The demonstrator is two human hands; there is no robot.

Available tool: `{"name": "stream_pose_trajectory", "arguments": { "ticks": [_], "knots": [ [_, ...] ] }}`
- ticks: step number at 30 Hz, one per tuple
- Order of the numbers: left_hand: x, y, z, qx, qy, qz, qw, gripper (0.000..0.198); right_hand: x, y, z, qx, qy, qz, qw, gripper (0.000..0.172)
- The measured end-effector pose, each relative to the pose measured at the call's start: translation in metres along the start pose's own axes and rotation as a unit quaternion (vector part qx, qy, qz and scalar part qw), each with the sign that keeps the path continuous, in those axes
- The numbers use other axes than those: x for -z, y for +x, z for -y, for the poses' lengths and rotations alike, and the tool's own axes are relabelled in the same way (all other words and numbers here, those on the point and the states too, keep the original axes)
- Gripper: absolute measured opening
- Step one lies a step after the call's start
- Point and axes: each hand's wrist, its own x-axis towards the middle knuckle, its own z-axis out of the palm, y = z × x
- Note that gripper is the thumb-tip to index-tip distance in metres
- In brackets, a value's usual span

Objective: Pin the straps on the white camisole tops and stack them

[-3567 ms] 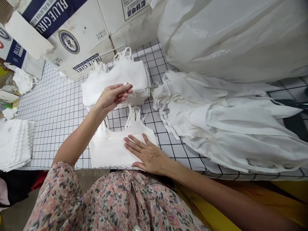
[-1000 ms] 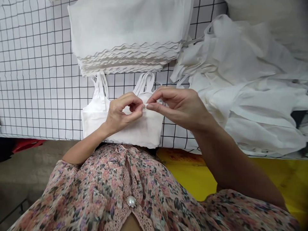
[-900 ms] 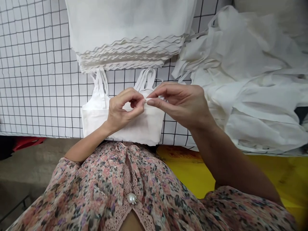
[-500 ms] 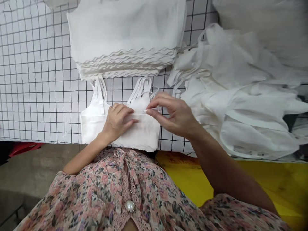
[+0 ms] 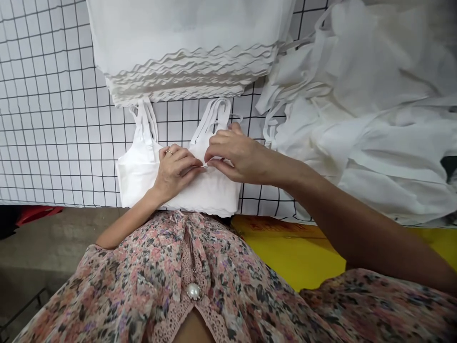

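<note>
On my head feed, one white strappy crop top (image 5: 212, 193) lies flat along the near edge of the surface (image 5: 53, 133). Its long axis runs left to right, roughly parallel to that edge, and its straps (image 5: 144, 121) point toward the far edge. I count two strap clusters, but the bands overlap too much for me to number them.

I see two hands, both over the top. The left hand (image 5: 174, 171) rests on the cloth, thumb and forefinger brought nearly together at the folded band; it wears one ring (image 5: 169, 152). The right hand (image 5: 237, 155) is curled, its thumb and forefinger tips close together just beside the left fingertips. I cannot tell whether either pinch is fully closed or has hold of cloth.

Toward the far edge stands one stack of white garments (image 5: 189, 33), wavy hems facing me, layers too tight to count. To the right sprawls one loose heap of white garments (image 5: 374, 128), pieces tangled past counting.

For room, I have a broad bare stretch of gridded cloth left of the top, a narrow strip between its body and the stack, and another before the heap. The floral blouse (image 5: 143, 276) sits close against the near edge.
</note>
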Motion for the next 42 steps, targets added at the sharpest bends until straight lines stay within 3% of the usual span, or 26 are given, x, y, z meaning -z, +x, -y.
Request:
{"name": "stream_pose_trajectory", "arguments": {
  "ticks": [7,16,23,32,42],
  "knots": [
    [-0.001,-0.002,0.002,-0.006,0.002,0.005,1.0,0.017,0.002,0.006,-0.003,-0.013,-0.029,0.02,0.999,0.026],
    [-0.001,-0.001,0.003,-0.013,-0.006,0.006,1.0,0.019,-0.006,0.005,-0.006,-0.021,0.036,0.01,0.999,0.028],
    [0.0,-0.002,0.0,-0.007,-0.027,-0.009,1.0,0.02,0.0,-0.001,-0.005,-0.04,0.07,0.007,0.997,0.026],
    [0.005,-0.001,-0.001,-0.009,-0.031,0.009,0.999,0.02,0.001,-0.002,-0.001,-0.024,0.033,0.027,0.999,0.029],
    [0.008,0.0,-0.003,0.012,-0.025,0.031,0.999,0.022,-0.019,-0.003,-0.001,-0.053,0.072,-0.051,0.995,0.028]
  ]
}}
